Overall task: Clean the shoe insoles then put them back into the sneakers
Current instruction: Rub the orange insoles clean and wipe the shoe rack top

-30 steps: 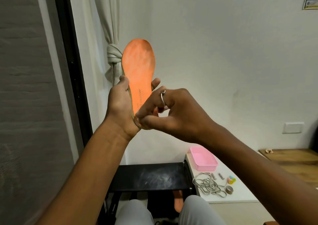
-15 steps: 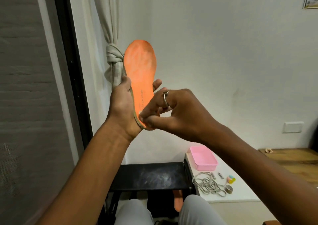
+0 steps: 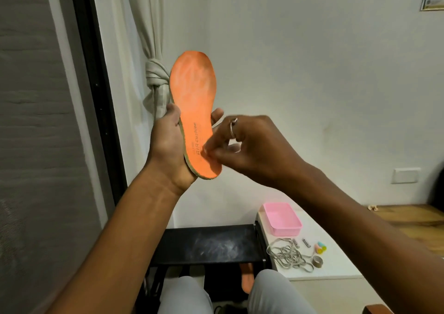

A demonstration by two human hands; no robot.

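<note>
The orange insole (image 3: 194, 107) is up in the air in front of us, toe end pointing up and its printed top face turned toward us. We judge that is so the light falls on the dirty, greyed forefoot and we can see what needs cleaning. The left hand (image 3: 168, 150) cradles it from behind at the heel half, with the thumb hooked over the left edge and the fingers wrapped round the right edge. That grip braces the thin sole like a backing board so it will not flex under pressure. The right hand (image 3: 254, 145) comes in from the side with its fingers curled. Its fingertips (image 3: 208, 152) are drawn together against the heel area beside the lettering, apparently picking or rubbing at a spot. Motion blur keeps us from telling whether anything is caught between them.

Low between our knees, a second insole (image 3: 247, 277) pokes out beneath the black bench (image 3: 209, 244), seemingly waiting its turn. On the white bench (image 3: 336, 272) to the right lie the grey shoelaces (image 3: 288, 257), probably pulled out to free the insoles, just in front of a pink tray (image 3: 282, 220). We cannot make out the sneakers themselves.
</note>
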